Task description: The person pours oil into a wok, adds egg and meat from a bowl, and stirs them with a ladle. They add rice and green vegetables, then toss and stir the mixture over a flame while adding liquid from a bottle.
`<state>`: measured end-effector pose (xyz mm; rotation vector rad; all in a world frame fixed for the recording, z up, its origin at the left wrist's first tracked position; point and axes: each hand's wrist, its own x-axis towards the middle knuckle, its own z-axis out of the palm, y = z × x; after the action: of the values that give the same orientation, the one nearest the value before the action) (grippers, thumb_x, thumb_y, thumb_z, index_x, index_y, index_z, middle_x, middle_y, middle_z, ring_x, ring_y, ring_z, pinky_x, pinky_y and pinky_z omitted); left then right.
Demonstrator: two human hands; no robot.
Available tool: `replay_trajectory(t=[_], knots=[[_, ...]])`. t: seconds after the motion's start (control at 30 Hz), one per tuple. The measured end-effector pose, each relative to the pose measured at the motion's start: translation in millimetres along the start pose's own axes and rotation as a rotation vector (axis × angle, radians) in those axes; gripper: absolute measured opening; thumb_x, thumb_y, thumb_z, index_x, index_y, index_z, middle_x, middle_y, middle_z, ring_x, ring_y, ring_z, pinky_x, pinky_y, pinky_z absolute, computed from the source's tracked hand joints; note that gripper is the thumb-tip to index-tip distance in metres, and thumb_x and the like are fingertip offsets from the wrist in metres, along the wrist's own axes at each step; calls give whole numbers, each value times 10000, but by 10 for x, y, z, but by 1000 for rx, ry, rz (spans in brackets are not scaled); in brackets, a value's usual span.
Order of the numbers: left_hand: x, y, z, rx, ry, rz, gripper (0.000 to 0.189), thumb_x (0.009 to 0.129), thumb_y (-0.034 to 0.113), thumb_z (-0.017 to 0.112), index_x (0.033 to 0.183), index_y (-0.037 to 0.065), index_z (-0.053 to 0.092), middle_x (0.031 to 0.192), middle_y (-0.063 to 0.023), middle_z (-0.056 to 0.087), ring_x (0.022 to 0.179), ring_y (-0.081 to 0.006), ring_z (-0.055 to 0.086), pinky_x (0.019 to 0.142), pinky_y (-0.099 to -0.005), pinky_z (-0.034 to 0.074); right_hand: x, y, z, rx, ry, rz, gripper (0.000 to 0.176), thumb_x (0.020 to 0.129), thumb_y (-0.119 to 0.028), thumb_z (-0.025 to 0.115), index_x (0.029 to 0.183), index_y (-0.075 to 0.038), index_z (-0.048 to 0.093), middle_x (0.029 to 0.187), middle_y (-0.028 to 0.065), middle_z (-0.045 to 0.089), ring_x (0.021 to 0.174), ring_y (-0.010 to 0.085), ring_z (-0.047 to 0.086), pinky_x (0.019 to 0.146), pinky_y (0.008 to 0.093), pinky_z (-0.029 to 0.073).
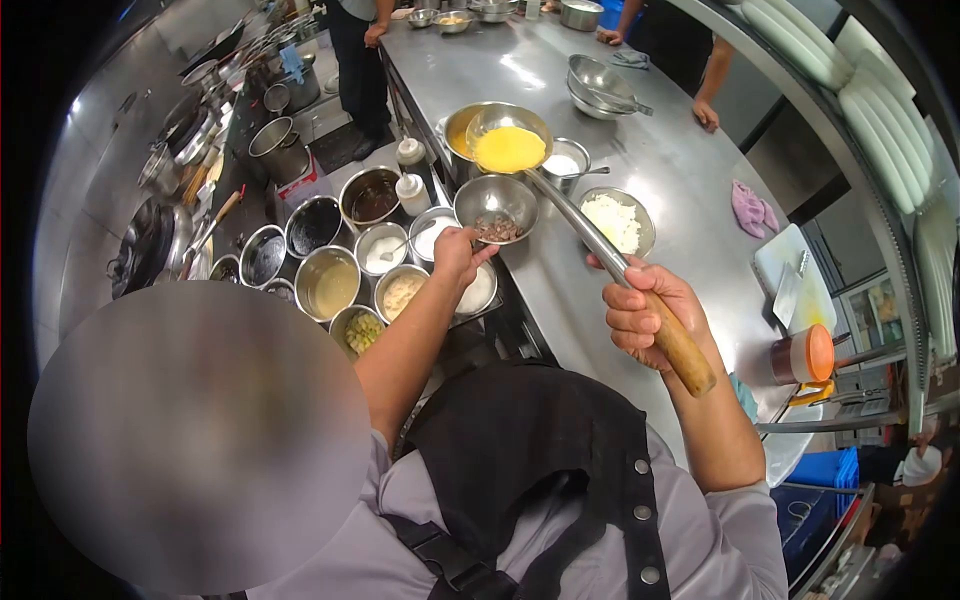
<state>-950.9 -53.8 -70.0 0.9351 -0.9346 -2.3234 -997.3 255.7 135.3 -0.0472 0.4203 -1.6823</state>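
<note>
My right hand [650,318] is closed around the wooden handle of a large ladle [588,228]. Yellow liquid, like beaten egg, fills the ladle's bowl, which is over the edge of a metal pot [462,128] of similar yellow liquid. With my left hand [460,255] I grip the near rim of a metal mixing bowl [482,192]. Small brownish pieces, which look like chopped meat, lie in its bottom. Right of it on the steel table stand a bowl of white shreds [612,222] and a small pot of white stuff [566,162].
Several metal tubs of sauces and seasonings [330,283] stand to the left, near two squeeze bottles [411,190]. Stacked bowls [600,92], a pink cloth [750,208] and a cleaver [790,288] lie on the table [680,170]. Other people's hands [706,115] rest along its edges. A blurred patch covers the lower left.
</note>
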Motion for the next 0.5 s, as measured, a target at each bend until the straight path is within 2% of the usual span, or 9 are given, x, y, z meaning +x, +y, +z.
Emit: replay_trajectory(t=[0.17, 0.27, 0.33, 0.5], knots=[[-301, -110, 23, -57, 32, 20, 144, 921, -42, 537, 1047, -6, 476, 1121, -164, 526, 989, -370, 601, 818, -533, 630, -498, 69, 91, -230, 170, 65, 295, 983, -135, 547, 1275, -103, 525, 741, 38, 498, 512, 116, 437, 448, 272, 357], [-687, -144, -124, -78, 41, 45, 131, 915, -35, 557, 989, 32, 471, 1067, -141, 530, 957, -335, 606, 793, -519, 635, -710, 159, 178, -303, 228, 143, 347, 960, -100, 573, 1287, -111, 457, 733, 57, 496, 497, 144, 467, 442, 291, 354], [-950, -169, -325, -84, 31, 57, 125, 915, -30, 566, 941, 50, 474, 1042, -129, 546, 945, -301, 611, 775, -510, 637, -796, 250, 286, -323, 268, 204, 418, 934, -59, 594, 1295, -112, 392, 717, 80, 491, 488, 177, 501, 435, 308, 364], [-1749, -6, -1003, -196, 108, 118, 141, 914, -21, 578, 953, 66, 474, 1010, -106, 572, 916, -290, 623, 773, -506, 632, -754, 617, 708, -460, 236, 400, 459, 911, -47, 601, 1313, -93, 386, 699, 87, 490, 477, 195, 511, 435, 315, 389]])
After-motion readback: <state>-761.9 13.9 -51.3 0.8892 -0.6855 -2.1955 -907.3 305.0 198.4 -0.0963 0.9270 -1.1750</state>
